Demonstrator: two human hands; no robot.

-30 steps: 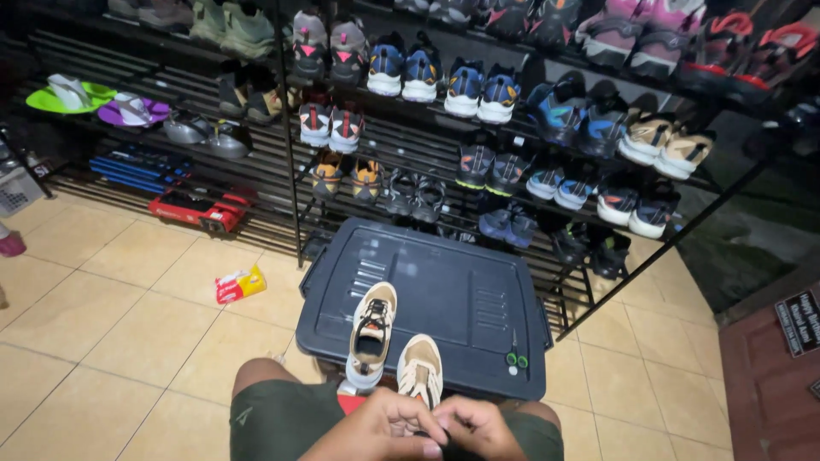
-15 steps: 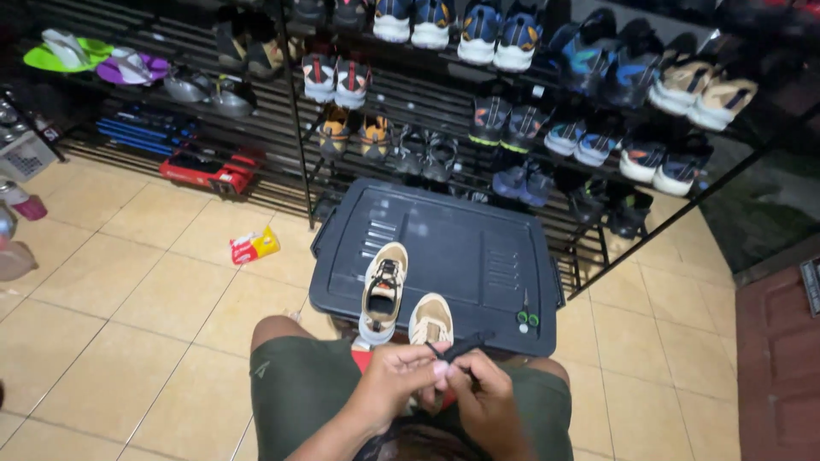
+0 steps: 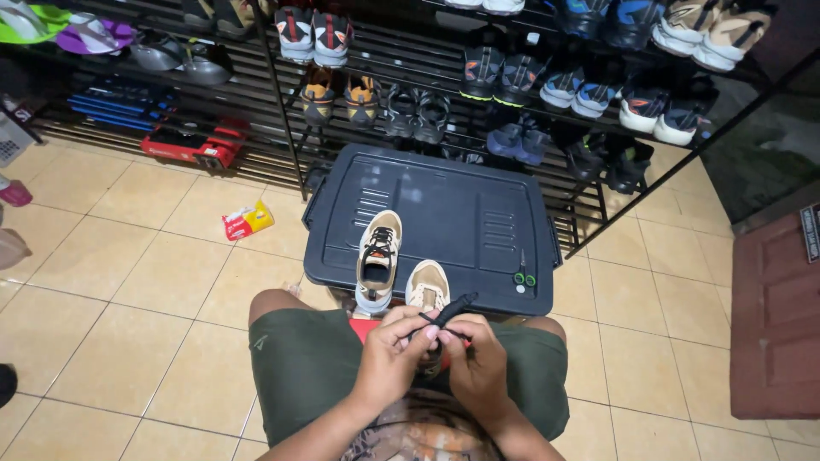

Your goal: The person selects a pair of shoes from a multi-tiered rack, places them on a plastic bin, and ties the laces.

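Over my lap, my left hand (image 3: 395, 348) and my right hand (image 3: 477, 358) pinch a black shoelace (image 3: 454, 307) between fingertips, its end sticking up to the right. Just beyond my hands a tan sneaker (image 3: 426, 288) rests with its heel toward me, partly hidden by my fingers. Its tan and white mate (image 3: 377, 259) stands to the left on the dark plastic box lid (image 3: 444, 218). My knees in green shorts (image 3: 299, 367) touch the box's near edge.
Small green-handled scissors (image 3: 522, 273) lie on the lid's right side. A black metal rack (image 3: 282, 94) holds several pairs of shoes behind the box. A red and yellow packet (image 3: 248, 220) lies on the tiled floor to the left. A dark red door (image 3: 777, 316) is at right.
My view tilted down and the hands rose into fuller view. The black lace now stands pulled up between both hands, away from the near sneaker.
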